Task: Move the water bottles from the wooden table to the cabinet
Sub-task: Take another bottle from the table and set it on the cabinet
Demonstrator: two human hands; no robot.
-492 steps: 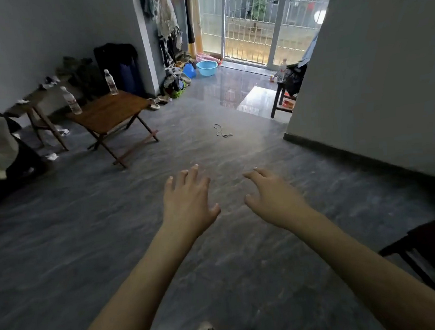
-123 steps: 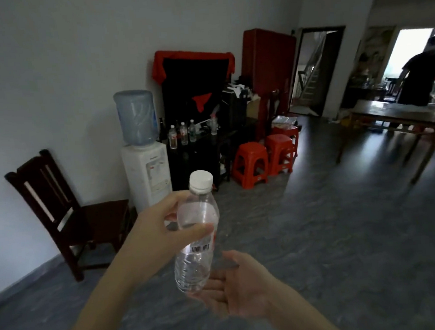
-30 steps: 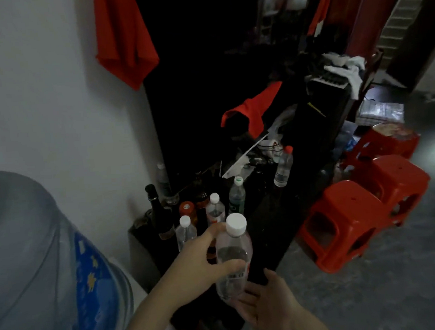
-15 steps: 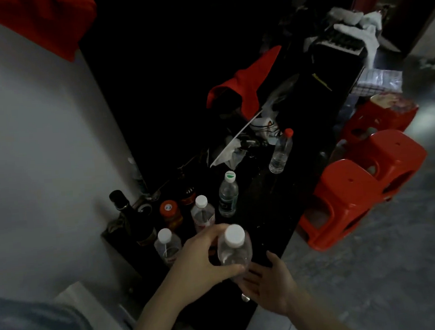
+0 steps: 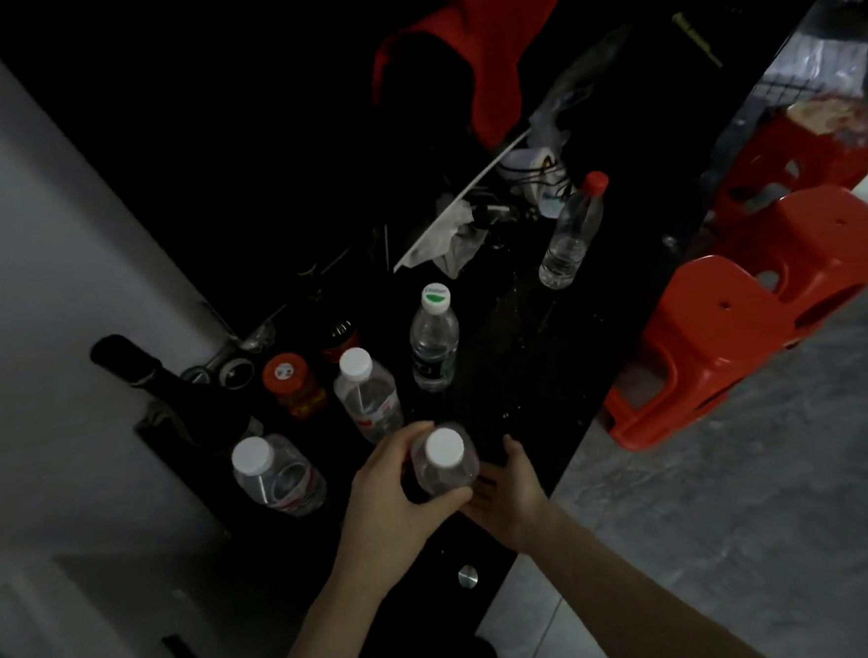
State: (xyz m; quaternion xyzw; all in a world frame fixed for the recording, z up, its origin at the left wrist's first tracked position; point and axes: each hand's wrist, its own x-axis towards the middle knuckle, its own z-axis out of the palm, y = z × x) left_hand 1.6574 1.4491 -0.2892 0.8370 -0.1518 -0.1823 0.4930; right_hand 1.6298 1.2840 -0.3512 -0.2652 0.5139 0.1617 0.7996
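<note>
Placement is best finished by lowering the bottle (image 5: 444, 464) straight down onto bare worktop (image 5: 523, 384), clear of its neighbours. It is gripped round the shoulder by the left hand (image 5: 397, 490); the right hand (image 5: 510, 488) lies flat, fingers straight, beside its base. Contents look low, though dimness hides the level.

Red plastic stools (image 5: 719, 329) on grey floor; red cloth (image 5: 480, 58) well behind them; dark wine bottle (image 5: 169, 393) and orange-lidded jar (image 5: 292, 385) far left of them.
</note>
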